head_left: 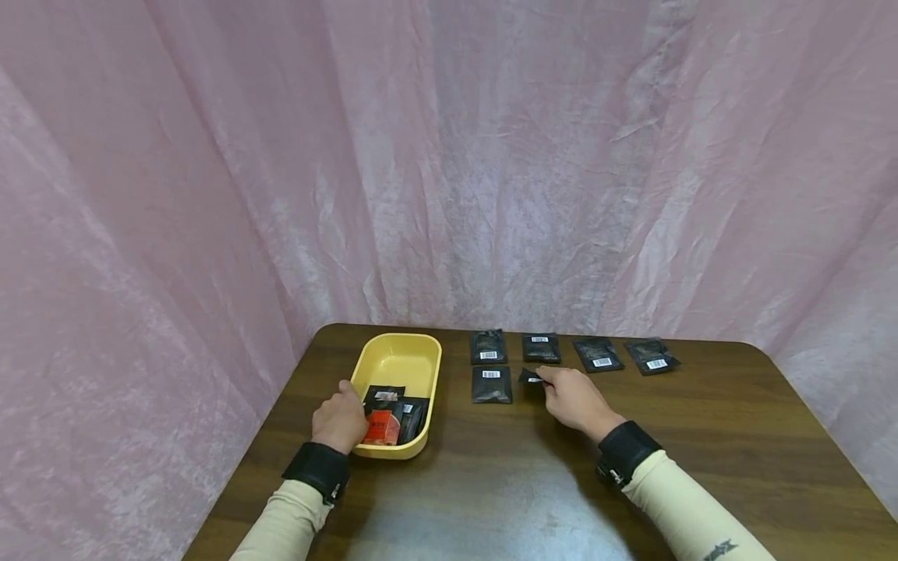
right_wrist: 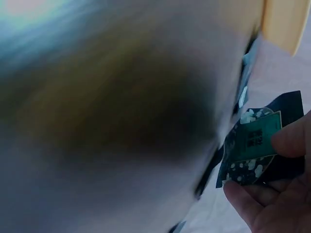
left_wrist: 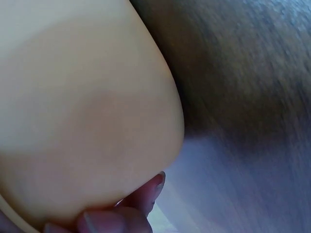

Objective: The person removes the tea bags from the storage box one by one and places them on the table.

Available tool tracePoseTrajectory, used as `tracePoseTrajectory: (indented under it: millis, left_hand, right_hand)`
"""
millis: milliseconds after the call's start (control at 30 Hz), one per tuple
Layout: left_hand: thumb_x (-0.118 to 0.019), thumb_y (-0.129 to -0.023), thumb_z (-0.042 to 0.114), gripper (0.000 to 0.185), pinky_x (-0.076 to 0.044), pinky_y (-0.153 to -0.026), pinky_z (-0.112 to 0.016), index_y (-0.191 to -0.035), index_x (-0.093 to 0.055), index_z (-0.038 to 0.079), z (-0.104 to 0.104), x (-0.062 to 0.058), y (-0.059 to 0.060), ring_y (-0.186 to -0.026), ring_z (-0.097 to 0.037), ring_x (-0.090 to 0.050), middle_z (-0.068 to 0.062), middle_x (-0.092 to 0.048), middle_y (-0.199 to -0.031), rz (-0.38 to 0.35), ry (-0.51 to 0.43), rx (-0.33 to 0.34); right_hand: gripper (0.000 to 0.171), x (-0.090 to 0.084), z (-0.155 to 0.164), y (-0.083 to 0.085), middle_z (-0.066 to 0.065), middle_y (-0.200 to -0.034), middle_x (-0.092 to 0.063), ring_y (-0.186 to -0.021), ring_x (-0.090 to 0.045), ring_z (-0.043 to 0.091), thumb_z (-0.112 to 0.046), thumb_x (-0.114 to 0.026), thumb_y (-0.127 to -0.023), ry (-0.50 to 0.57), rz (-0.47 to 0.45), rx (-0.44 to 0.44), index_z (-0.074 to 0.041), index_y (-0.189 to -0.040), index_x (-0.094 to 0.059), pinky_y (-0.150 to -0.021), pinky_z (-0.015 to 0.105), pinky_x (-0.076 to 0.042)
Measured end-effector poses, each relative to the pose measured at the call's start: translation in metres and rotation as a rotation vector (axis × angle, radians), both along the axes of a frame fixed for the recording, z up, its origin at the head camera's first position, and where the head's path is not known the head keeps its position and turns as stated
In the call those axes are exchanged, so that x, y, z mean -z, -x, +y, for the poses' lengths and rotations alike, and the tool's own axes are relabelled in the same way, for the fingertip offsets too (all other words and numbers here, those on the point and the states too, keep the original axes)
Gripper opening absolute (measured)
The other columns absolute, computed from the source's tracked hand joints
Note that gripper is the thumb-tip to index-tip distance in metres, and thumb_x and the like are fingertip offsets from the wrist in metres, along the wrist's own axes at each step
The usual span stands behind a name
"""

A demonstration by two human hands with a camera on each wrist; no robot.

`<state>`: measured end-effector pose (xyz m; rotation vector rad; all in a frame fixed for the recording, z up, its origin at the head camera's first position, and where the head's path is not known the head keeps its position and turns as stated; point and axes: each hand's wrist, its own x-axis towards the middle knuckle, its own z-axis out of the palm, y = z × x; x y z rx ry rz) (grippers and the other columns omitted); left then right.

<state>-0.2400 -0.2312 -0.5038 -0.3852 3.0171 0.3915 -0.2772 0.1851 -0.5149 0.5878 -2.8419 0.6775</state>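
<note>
Hands at work, head view: the left hand (head_left: 340,418) is gripping a yellow bin (head_left: 403,365), the right hand (head_left: 577,401) pinching a black packet (head_left: 530,376) near five others (head_left: 491,385) lying on the table (head_left: 701,436). Left-wrist view: fingertips (left_wrist: 104,222) are touching the bin. Right-wrist view: the packet is showing a green label (right_wrist: 250,138).

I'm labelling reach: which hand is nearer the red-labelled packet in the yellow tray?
Left. The left hand holds the tray, just left of the red-labelled packet; the right hand is well right of the tray, pinching another packet.
</note>
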Motion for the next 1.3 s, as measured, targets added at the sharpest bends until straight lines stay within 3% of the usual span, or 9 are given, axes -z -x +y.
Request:
tracePoseTrajectory:
  millis: [100,200,267,333,500,667,1033,1300]
  left_hand:
    - [-0.072,-0.090,0.013,0.039,-0.060,-0.080,-0.058,-0.113,-0.046,-0.005,0.000,-0.001,-0.001,-0.082,-0.041,-0.071,-0.029,-0.070,-0.096,-0.001,-0.004,0.006]
    - [-0.072,-0.090,0.012,0.039,-0.060,-0.080,-0.058,-0.112,-0.046,-0.005,0.000,-0.002,-0.001,-0.081,-0.041,-0.071,-0.029,-0.070,-0.096,0.000,-0.003,0.008]
    - [-0.073,-0.089,0.012,0.039,-0.060,-0.080,-0.059,-0.112,-0.046,-0.005,0.000,-0.001,-0.002,-0.081,-0.041,-0.071,-0.029,-0.070,-0.096,0.000,-0.003,0.005]
    - [-0.072,-0.090,0.012,0.039,-0.060,-0.081,-0.060,-0.112,-0.046,-0.005,0.000,-0.001,-0.002,-0.082,-0.041,-0.071,-0.030,-0.070,-0.097,0.005,-0.003,0.002]
    - [-0.070,-0.090,0.011,0.036,-0.060,-0.080,-0.060,-0.112,-0.047,-0.006,0.000,-0.001,-0.001,-0.084,-0.043,-0.072,-0.031,-0.071,-0.098,0.008,-0.011,0.003]
    - [-0.071,-0.091,0.011,0.038,-0.060,-0.081,-0.059,-0.113,-0.047,-0.006,0.002,-0.002,-0.001,-0.083,-0.041,-0.071,-0.030,-0.070,-0.098,-0.001,-0.013,-0.003]
    - [-0.069,-0.092,0.011,0.037,-0.060,-0.081,-0.060,-0.114,-0.046,-0.007,0.000,-0.002,-0.001,-0.083,-0.042,-0.072,-0.031,-0.070,-0.098,-0.002,0.003,0.001]
    - [-0.070,-0.092,0.012,0.037,-0.060,-0.081,-0.060,-0.114,-0.046,-0.006,0.000,0.000,0.000,-0.084,-0.042,-0.072,-0.031,-0.070,-0.099,-0.007,0.001,-0.006]
  right_hand:
    - [0.032,0.005,0.012,-0.002,0.013,-0.114,-0.080,-0.083,-0.069,0.019,0.000,-0.059,-0.096,-0.025,-0.031,0.001,-0.005,-0.124,-0.075,-0.075,0.040,-0.056]
    - [0.033,0.005,0.017,-0.002,0.015,-0.114,-0.081,-0.081,-0.068,0.017,0.001,-0.058,-0.096,-0.031,-0.041,-0.014,-0.003,-0.124,-0.075,-0.074,0.039,-0.055]
    - [0.036,0.004,0.018,-0.002,0.018,-0.120,-0.080,-0.088,-0.073,0.019,0.001,-0.058,-0.097,-0.034,-0.053,-0.026,-0.002,-0.128,-0.074,-0.078,0.042,-0.059]
    - [0.039,0.003,0.018,0.000,0.020,-0.131,-0.076,-0.105,-0.078,0.026,0.000,-0.057,-0.097,-0.050,-0.077,-0.031,0.000,-0.134,-0.071,-0.089,0.046,-0.062]
    - [0.045,0.002,0.017,0.001,0.024,-0.144,-0.067,-0.135,-0.065,0.042,0.001,-0.056,-0.097,-0.171,-0.158,-0.067,0.003,-0.140,-0.066,-0.101,0.050,-0.058]
    - [0.049,0.003,0.020,0.001,0.025,-0.150,-0.062,-0.144,-0.058,0.042,0.004,-0.054,-0.096,-0.218,-0.205,-0.104,0.004,-0.144,-0.062,-0.111,0.054,-0.052]
    - [0.069,0.006,0.032,0.015,0.033,-0.168,-0.034,-0.158,-0.033,0.050,-0.002,-0.059,-0.091,-0.128,-0.366,-0.170,0.008,-0.157,-0.042,-0.124,0.060,-0.037]
    - [0.070,0.006,0.030,0.016,0.033,-0.168,-0.034,-0.158,-0.034,0.049,-0.007,-0.064,-0.094,-0.126,-0.377,-0.158,0.007,-0.158,-0.041,-0.125,0.061,-0.035]
